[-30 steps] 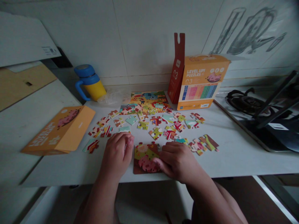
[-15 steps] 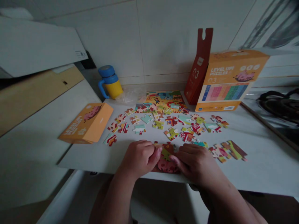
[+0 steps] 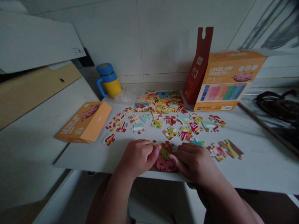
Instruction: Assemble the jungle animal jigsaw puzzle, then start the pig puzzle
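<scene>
My left hand [image 3: 140, 155] is closed, its thumb and curled fingers at the left side of some joined puzzle pieces [image 3: 165, 164] by the table's front edge. These show a pink, spotted shape below green and brown parts. On their right side, my right hand [image 3: 192, 158] is closed too, with its thumb on the green part. The fingers hide the outer edges of the pieces. Beyond the hands, several loose puzzle pieces [image 3: 170, 133] are spread over the white table [image 3: 261, 161]. To the right of my right hand lie pink and green pieces [image 3: 217, 151].
An orange puzzle box [image 3: 83, 123] lies at the left. Behind it are a blue and yellow mug [image 3: 109, 82] and a clear plastic bag [image 3: 130, 94]. A picture sheet [image 3: 161, 98] lies at the back. A larger open box [image 3: 230, 79] stands at the back right, near a stove [image 3: 280, 107].
The view has shifted slightly, so everything sits a little further left. Both hands keep their hold on the joined pieces, with hardly any movement.
</scene>
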Action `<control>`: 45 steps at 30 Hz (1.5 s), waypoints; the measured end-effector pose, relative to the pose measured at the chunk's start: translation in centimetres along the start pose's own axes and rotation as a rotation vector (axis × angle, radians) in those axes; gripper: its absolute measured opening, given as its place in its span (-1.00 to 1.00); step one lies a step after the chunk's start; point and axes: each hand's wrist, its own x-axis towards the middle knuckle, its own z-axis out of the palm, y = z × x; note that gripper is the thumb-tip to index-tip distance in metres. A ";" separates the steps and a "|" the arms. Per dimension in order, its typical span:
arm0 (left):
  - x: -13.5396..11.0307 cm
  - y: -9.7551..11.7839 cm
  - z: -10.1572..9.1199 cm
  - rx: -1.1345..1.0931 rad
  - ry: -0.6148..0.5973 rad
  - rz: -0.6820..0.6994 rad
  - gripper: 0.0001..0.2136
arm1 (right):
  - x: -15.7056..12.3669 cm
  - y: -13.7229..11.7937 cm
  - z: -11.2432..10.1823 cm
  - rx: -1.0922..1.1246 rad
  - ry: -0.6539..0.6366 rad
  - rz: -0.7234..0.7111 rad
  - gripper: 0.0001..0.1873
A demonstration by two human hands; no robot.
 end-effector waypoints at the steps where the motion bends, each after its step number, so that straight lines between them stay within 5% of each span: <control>1: 0.0 0.0 0.0 -0.002 -0.001 -0.003 -0.59 | 0.0 0.0 0.0 0.007 -0.004 0.002 -0.58; 45: 0.0 -0.1 -0.1 0.015 -0.067 -0.041 -0.58 | 0.3 0.0 0.0 -0.030 -0.011 0.027 -0.54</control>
